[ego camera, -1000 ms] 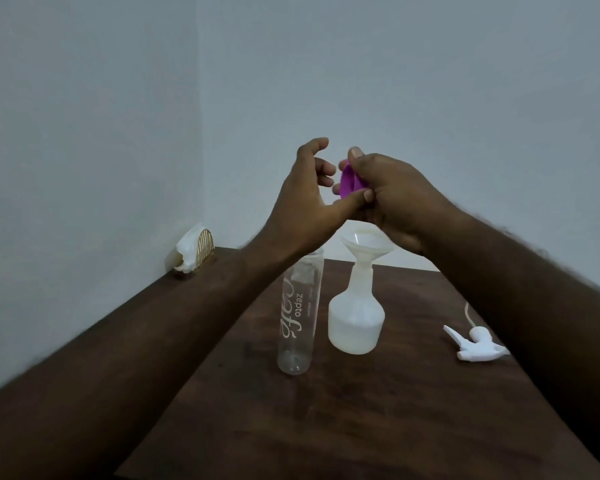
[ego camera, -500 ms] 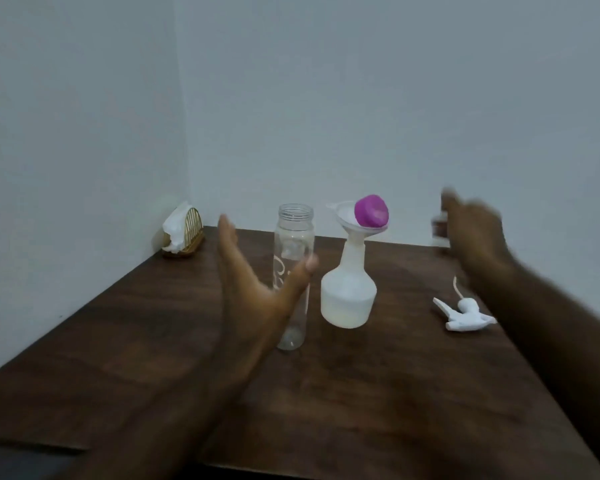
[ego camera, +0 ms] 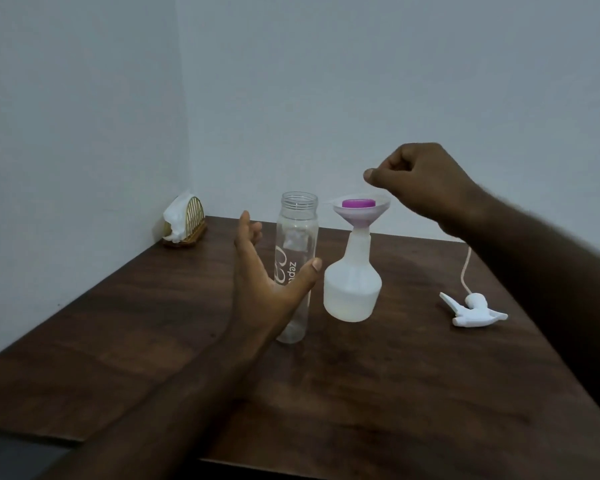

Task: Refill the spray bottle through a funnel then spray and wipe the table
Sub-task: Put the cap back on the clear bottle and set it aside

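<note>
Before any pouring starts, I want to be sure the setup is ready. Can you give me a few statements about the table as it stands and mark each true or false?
1. A purple cap lies inside the funnel. True.
2. The funnel sits in the neck of the white spray bottle. True.
3. The clear bottle has a lid on. False: its mouth is open.
4. The spray head is screwed onto the spray bottle. False: it lies on the table, to the bottle's right.
5. The left hand is open, beside the clear bottle. True.
6. The napkin holder stands at the table's right edge. False: it is in the far left corner.
</note>
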Demonstrator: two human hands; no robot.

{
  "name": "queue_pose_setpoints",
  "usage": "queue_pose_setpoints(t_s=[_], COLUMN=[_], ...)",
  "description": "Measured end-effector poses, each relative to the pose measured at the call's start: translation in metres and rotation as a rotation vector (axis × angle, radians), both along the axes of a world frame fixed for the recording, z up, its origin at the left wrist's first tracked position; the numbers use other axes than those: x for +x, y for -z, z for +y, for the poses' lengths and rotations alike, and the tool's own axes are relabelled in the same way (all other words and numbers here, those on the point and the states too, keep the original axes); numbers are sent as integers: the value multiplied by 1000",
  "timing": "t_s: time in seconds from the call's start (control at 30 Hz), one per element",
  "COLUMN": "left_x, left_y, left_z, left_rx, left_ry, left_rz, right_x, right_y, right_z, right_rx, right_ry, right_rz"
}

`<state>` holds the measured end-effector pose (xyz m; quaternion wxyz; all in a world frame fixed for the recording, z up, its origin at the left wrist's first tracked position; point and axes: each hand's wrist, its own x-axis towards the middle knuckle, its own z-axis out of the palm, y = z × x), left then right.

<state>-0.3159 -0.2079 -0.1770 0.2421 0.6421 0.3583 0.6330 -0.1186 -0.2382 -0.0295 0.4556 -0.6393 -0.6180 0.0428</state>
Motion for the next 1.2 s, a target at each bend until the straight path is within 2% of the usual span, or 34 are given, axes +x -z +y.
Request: queue_pose_setpoints(t_s=[0.37, 0.53, 0.73, 0.9, 0.97, 1.07, 1.13, 1.2], left_x=[13, 14, 15, 14, 13, 12, 11, 11], left_y=[5, 13, 16, 16, 17, 18, 19, 20], left_z=[7, 6, 5, 5, 5, 5, 5, 5], left_rx=[-2, 4, 16, 13, 7, 4, -3, -5], left_ry=[37, 51, 50, 67, 66, 69, 64, 75], left_rz=[42, 80, 121, 132, 138, 120, 121, 118], right_x=[-16, -20, -15, -10, -7, 1, 2, 2], right_y=[-18, -19, -21, -18, -10, -3, 0, -1], right_z=[31, 35, 39, 31, 27, 23, 19, 18], right_rx=[-388, -433, -352, -35, -3, 91, 75, 133], right_ry=[87, 115, 88, 56, 60, 58, 55, 36], right_rz=[-409, -449, -324, -230, -248, -158, -195, -125])
